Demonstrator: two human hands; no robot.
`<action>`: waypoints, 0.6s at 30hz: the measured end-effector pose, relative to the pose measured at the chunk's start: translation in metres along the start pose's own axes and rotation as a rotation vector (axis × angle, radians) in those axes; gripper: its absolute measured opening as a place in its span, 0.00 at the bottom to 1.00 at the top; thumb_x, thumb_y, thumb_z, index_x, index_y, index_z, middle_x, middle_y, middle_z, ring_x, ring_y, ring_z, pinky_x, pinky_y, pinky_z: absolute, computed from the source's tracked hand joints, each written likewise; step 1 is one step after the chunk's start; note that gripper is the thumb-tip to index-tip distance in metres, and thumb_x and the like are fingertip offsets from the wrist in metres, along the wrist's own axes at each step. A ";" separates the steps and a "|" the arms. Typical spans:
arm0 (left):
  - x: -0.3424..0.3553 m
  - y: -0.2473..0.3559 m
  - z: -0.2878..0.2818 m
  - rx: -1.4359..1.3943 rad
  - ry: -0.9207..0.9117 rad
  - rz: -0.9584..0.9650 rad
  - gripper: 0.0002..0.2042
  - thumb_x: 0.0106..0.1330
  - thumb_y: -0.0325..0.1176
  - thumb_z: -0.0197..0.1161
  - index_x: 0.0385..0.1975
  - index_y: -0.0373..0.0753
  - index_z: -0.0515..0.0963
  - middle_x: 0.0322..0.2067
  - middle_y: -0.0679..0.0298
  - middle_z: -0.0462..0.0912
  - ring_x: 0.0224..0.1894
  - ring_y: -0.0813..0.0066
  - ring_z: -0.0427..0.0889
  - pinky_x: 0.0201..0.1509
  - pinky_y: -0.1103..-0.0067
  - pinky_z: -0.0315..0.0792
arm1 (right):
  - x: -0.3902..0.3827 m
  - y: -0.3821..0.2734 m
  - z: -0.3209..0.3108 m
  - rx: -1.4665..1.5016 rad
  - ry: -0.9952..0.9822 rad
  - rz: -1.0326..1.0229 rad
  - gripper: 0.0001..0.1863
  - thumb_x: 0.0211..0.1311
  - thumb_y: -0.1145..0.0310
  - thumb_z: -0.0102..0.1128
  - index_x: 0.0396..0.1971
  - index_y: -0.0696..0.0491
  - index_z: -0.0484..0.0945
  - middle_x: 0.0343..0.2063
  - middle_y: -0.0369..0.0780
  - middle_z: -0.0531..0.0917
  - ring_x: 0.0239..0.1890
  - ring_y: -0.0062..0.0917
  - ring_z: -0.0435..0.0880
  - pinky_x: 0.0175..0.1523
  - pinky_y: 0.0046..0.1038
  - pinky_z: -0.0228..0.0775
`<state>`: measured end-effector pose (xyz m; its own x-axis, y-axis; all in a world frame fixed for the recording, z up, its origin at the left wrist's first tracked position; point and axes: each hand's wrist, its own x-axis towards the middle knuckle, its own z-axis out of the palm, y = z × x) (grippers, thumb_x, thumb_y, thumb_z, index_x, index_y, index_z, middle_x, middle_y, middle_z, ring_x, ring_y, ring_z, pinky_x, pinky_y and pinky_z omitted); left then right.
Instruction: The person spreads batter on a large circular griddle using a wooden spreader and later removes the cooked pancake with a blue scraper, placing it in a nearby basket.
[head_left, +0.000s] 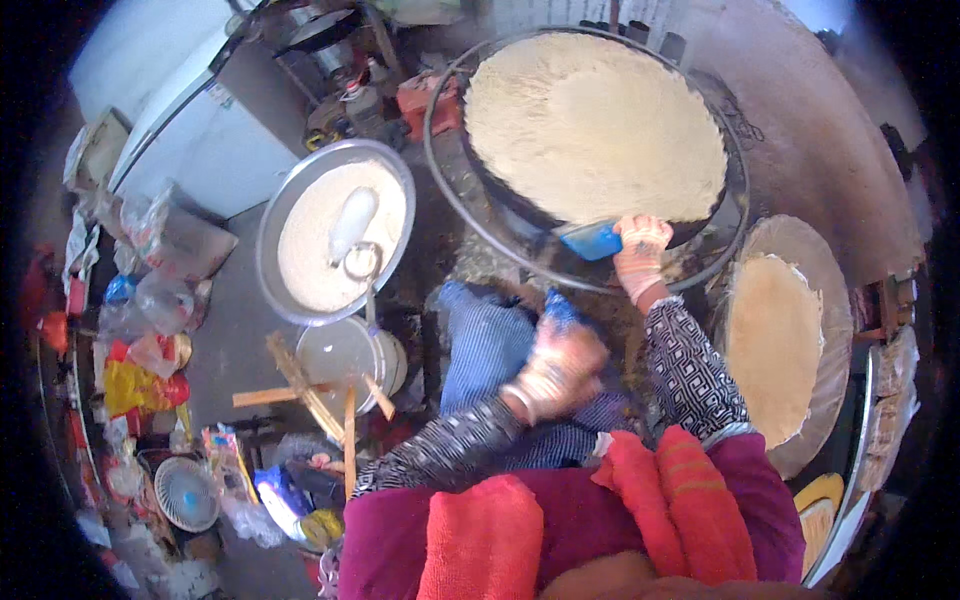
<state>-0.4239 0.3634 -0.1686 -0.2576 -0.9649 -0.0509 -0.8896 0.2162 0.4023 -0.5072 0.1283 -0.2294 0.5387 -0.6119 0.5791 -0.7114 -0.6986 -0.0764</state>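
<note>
My right hand (641,250), in a pale striped glove, grips a blue scraper (592,240) at the near edge of a big round griddle (512,200). A wide, thin, pale flatbread (600,130) covers the griddle nearly to its rim. Over my lap, my left hand (562,368), gloved alike, is closed and smeared by motion. A bit of blue stuff shows just beyond its fingers; I cannot make out what it is or whether it is held.
Left of the griddle, a metal basin (268,235) of pale batter holds a ladle (362,262) and a whitish scoop (352,222). Below stand a bucket (395,365) and wooden sticks (350,440). At right lies a finished flatbread (775,345) on a round plastic-covered surface (835,330).
</note>
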 end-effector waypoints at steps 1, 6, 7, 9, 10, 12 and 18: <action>-0.019 -0.027 0.016 0.104 0.240 -0.216 0.27 0.53 0.51 0.64 0.51 0.43 0.75 0.52 0.57 0.73 0.59 0.54 0.66 0.63 0.44 0.51 | 0.002 -0.003 0.001 0.037 0.041 -0.014 0.04 0.51 0.65 0.54 0.28 0.43 0.77 0.29 0.36 0.77 0.41 0.33 0.75 0.50 0.42 0.57; -0.060 -0.089 0.015 0.166 0.028 -0.675 0.39 0.58 0.61 0.59 0.66 0.47 0.62 0.68 0.52 0.56 0.71 0.44 0.50 0.64 0.35 0.44 | 0.008 -0.006 0.009 -0.026 -0.027 0.046 0.05 0.51 0.67 0.54 0.27 0.42 0.77 0.31 0.35 0.79 0.42 0.32 0.76 0.50 0.42 0.57; -0.059 -0.091 0.022 0.177 0.067 -0.654 0.39 0.58 0.62 0.58 0.67 0.47 0.61 0.68 0.52 0.55 0.71 0.45 0.50 0.64 0.35 0.46 | 0.010 -0.005 0.009 -0.047 -0.036 0.051 0.05 0.50 0.68 0.54 0.27 0.42 0.77 0.31 0.35 0.79 0.42 0.32 0.76 0.50 0.41 0.57; -0.053 -0.084 0.027 0.217 0.074 -0.663 0.38 0.58 0.61 0.59 0.66 0.47 0.63 0.67 0.52 0.57 0.70 0.45 0.51 0.63 0.37 0.49 | 0.011 -0.008 0.006 -0.022 -0.047 0.054 0.05 0.50 0.68 0.54 0.27 0.42 0.78 0.30 0.35 0.79 0.42 0.32 0.76 0.50 0.42 0.57; -0.051 -0.085 0.031 0.236 0.088 -0.653 0.37 0.58 0.60 0.59 0.65 0.47 0.64 0.67 0.52 0.58 0.70 0.46 0.51 0.63 0.37 0.49 | 0.013 -0.010 0.005 -0.010 -0.051 0.057 0.05 0.50 0.68 0.54 0.27 0.42 0.78 0.30 0.35 0.79 0.42 0.32 0.76 0.50 0.42 0.57; -0.048 -0.083 0.036 0.248 0.121 -0.642 0.36 0.58 0.59 0.60 0.64 0.47 0.66 0.66 0.52 0.60 0.70 0.47 0.52 0.63 0.39 0.51 | 0.015 -0.011 0.000 -0.044 -0.073 0.064 0.06 0.46 0.69 0.56 0.27 0.42 0.77 0.30 0.35 0.79 0.42 0.32 0.76 0.50 0.41 0.58; -0.049 -0.093 0.034 0.212 0.135 -0.657 0.35 0.59 0.58 0.59 0.64 0.47 0.66 0.67 0.51 0.60 0.70 0.47 0.53 0.65 0.40 0.49 | 0.019 -0.012 -0.005 -0.064 -0.122 0.076 0.04 0.52 0.65 0.55 0.27 0.42 0.78 0.32 0.35 0.80 0.43 0.32 0.76 0.51 0.44 0.57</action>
<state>-0.3417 0.3953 -0.2347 0.3957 -0.9126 -0.1033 -0.9026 -0.4071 0.1396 -0.4905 0.1273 -0.2129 0.5302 -0.7054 0.4705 -0.7773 -0.6260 -0.0626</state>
